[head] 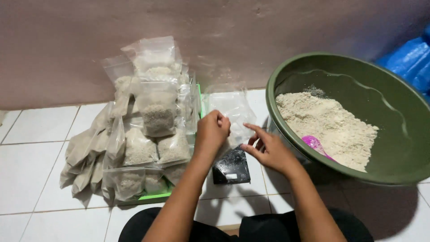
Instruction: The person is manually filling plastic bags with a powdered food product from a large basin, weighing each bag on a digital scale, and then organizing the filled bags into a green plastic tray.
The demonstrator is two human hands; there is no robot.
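Left hand (pixel 211 131) pinches an empty clear bag (pixel 233 112) above a black scale (pixel 231 166). Right hand (pixel 268 150), fingers half open, touches the bag's edge. Green basin (pixel 286 71) at 3 o'clock.

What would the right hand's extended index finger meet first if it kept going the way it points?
The right hand points up-left at the clear plastic bag held by the left hand; it would likely touch that bag first, though depth is unclear.
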